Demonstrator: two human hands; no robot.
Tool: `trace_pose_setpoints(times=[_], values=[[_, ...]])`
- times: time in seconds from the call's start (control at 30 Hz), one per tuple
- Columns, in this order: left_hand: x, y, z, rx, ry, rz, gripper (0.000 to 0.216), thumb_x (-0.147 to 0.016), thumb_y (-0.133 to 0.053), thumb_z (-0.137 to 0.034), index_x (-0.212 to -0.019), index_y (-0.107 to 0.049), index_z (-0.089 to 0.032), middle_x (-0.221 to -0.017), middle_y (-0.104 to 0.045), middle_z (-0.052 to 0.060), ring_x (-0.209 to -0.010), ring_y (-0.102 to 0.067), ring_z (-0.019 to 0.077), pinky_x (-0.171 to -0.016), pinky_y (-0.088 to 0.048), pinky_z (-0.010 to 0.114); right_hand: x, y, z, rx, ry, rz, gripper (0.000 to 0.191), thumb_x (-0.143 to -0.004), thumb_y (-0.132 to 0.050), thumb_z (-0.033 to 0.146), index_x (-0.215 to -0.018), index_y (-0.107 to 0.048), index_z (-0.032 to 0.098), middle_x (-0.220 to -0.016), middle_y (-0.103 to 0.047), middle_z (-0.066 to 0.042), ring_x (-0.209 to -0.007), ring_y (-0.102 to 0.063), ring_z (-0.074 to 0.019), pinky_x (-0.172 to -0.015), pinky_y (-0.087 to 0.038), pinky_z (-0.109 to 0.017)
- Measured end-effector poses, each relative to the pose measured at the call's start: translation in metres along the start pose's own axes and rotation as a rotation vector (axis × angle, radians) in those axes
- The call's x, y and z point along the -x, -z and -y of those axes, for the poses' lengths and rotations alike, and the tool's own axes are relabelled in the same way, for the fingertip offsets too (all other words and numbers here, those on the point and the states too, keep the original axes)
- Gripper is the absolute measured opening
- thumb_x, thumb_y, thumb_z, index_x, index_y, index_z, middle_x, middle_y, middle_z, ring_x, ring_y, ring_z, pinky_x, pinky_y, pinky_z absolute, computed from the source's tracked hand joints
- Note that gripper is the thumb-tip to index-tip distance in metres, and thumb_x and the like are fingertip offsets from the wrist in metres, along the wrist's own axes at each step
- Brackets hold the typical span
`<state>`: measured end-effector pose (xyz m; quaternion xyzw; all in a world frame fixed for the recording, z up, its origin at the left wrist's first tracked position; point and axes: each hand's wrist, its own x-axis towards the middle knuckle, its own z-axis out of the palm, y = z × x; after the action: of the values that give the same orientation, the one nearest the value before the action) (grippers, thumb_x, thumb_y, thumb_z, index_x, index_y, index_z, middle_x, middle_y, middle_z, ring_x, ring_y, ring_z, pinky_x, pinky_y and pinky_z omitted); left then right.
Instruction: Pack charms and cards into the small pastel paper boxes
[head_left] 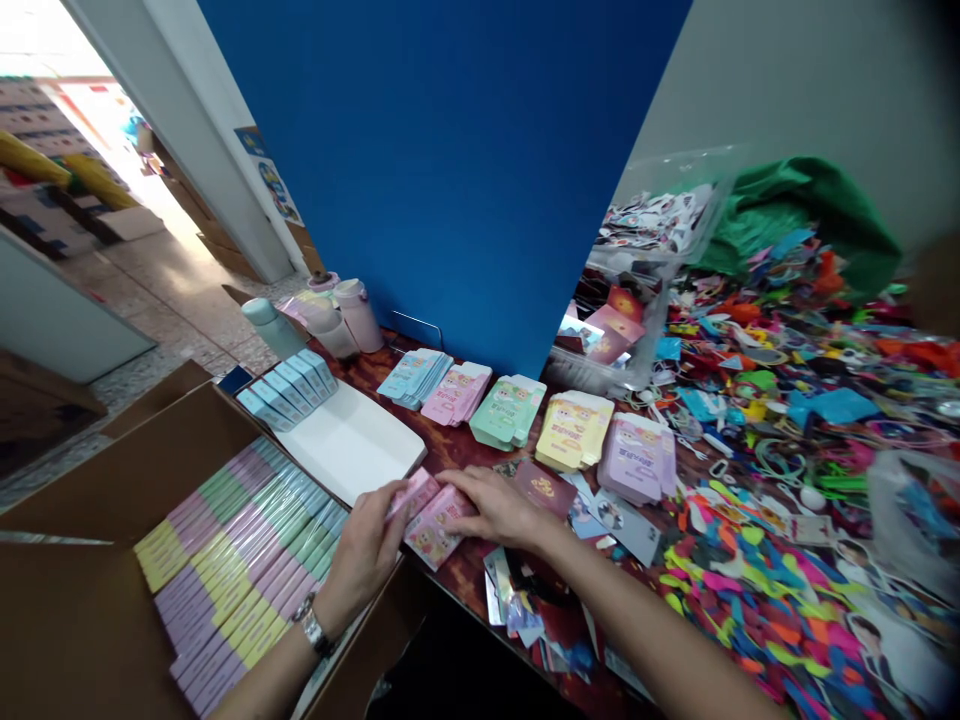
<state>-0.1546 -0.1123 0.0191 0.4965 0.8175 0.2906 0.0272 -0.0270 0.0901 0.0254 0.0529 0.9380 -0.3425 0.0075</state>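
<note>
My left hand (369,538), with a metal watch at its wrist, has its fingers closed round a small pink box (417,489) at the table's front edge. A second pink box (433,538) with cartoon figures on it lies right beside the first. My right hand (491,508) grips that one from the right, thumb on its face and fingers over its top. Behind my hands runs a row of flat carton stacks: blue (414,377), pink (456,393), green (508,410), yellow (574,430) and purple (637,456).
A brown carton (67,610) at the left holds rows of coloured boxes (247,560). A white tray (352,440) carries several light-blue boxes (289,388). Bottles (358,315) stand behind it. Cards (517,590) and a colourful heap of small items (772,570) cover the right side. A blue panel (450,170) rises behind.
</note>
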Motion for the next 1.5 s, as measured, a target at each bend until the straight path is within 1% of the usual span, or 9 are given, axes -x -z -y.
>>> trace_pose_setpoints(times=[0.1, 0.3, 0.53, 0.67, 0.83, 0.97, 1.07, 1.27, 1.5], values=[[-0.012, -0.001, 0.009, -0.068, 0.065, -0.040, 0.033, -0.094, -0.045, -0.033, -0.124, -0.053, -0.022, -0.111, -0.066, 0.007, -0.099, -0.060, 0.0229, -0.087, -0.051, 0.039, -0.013, 0.000, 0.006, -0.001, 0.022, -0.047, 0.064, -0.081, -0.070, 0.044, -0.136, -0.047, 0.021, -0.122, -0.061, -0.011, -0.110, -0.058, -0.0275, -0.092, -0.045, -0.036], [-0.022, 0.001, 0.016, -0.107, 0.040, -0.064, 0.031, -0.096, -0.042, -0.034, -0.118, -0.058, -0.021, -0.107, -0.068, 0.006, -0.099, -0.060, 0.0234, -0.088, -0.049, 0.041, -0.032, -0.009, 0.010, 0.079, 0.029, -0.082, 0.068, -0.082, -0.069, 0.037, -0.141, -0.040, 0.019, -0.122, -0.059, -0.013, -0.109, -0.058, -0.0270, -0.092, -0.047, -0.036], [-0.036, 0.013, 0.005, -0.156, -0.033, -0.125, 0.034, -0.095, -0.042, -0.037, -0.119, -0.057, -0.018, -0.116, -0.063, 0.011, -0.108, -0.056, 0.0254, -0.096, -0.045, 0.045, -0.018, -0.009, 0.016, 0.146, -0.007, -0.123, 0.068, -0.086, -0.063, 0.032, -0.146, -0.032, 0.022, -0.120, -0.056, -0.011, -0.105, -0.058, -0.0249, -0.087, -0.049, -0.036], [-0.087, 0.007, -0.013, -0.196, -0.092, -0.079, 0.040, -0.094, -0.043, -0.042, -0.125, -0.053, -0.018, -0.121, -0.061, 0.011, -0.114, -0.053, 0.0260, -0.100, -0.042, 0.043, 0.001, 0.002, 0.022, 0.156, -0.038, -0.206, 0.060, -0.090, -0.057, 0.030, -0.145, -0.034, 0.022, -0.118, -0.057, -0.011, -0.106, -0.057, -0.0237, -0.091, -0.049, -0.037], [-0.173, -0.033, -0.032, -0.294, -0.006, 0.036, 0.068, -0.087, -0.051, -0.053, -0.132, -0.044, -0.004, -0.122, -0.057, 0.023, -0.117, -0.050, 0.0365, -0.097, -0.040, 0.047, 0.033, 0.005, 0.028, 0.182, -0.058, -0.235, 0.059, -0.091, -0.054, 0.028, -0.146, -0.032, 0.021, -0.118, -0.058, -0.011, -0.106, -0.058, -0.0255, -0.090, -0.051, -0.039], [-0.210, -0.060, -0.035, -0.332, 0.093, 0.147, 0.081, -0.080, -0.050, -0.065, -0.128, -0.045, 0.000, -0.119, -0.056, 0.025, -0.118, -0.050, 0.0392, -0.092, -0.041, 0.045, 0.066, -0.003, 0.028, 0.219, -0.097, -0.260, 0.063, -0.091, -0.054, 0.025, -0.148, -0.029, 0.023, -0.118, -0.060, -0.011, -0.103, -0.060, -0.0265, -0.087, -0.054, -0.041], [-0.217, -0.067, -0.033, -0.349, 0.167, 0.186, 0.083, -0.075, -0.052, -0.071, -0.123, -0.049, -0.003, -0.122, -0.054, 0.028, -0.119, -0.048, 0.0429, -0.090, -0.041, 0.046, 0.088, -0.013, 0.024, 0.238, -0.130, -0.312, 0.062, -0.090, -0.055, 0.024, -0.147, -0.032, 0.024, -0.119, -0.061, -0.012, -0.105, -0.061, -0.0276, -0.087, -0.055, -0.042], [-0.219, -0.063, -0.034, -0.369, 0.244, 0.218, 0.082, -0.072, -0.056, -0.072, -0.122, -0.049, -0.007, -0.122, -0.055, 0.024, -0.119, -0.049, 0.0408, -0.088, -0.044, 0.044, 0.105, -0.027, 0.020, 0.180, -0.147, -0.379, 0.065, -0.086, -0.058, 0.021, -0.146, -0.034, 0.029, -0.121, -0.062, -0.010, -0.107, -0.062, -0.0272, -0.090, -0.054, -0.041], [-0.224, -0.059, -0.037, -0.319, 0.243, 0.198, 0.038, -0.091, -0.057, -0.039, -0.122, -0.054, -0.017, -0.122, -0.058, 0.009, -0.105, -0.060, 0.0217, -0.088, -0.052, 0.044, 0.110, -0.033, 0.023, 0.136, -0.139, -0.425, 0.065, -0.085, -0.059, 0.019, -0.145, -0.035, 0.030, -0.117, -0.065, -0.008, -0.104, -0.063, -0.0250, -0.090, -0.055, -0.039]])
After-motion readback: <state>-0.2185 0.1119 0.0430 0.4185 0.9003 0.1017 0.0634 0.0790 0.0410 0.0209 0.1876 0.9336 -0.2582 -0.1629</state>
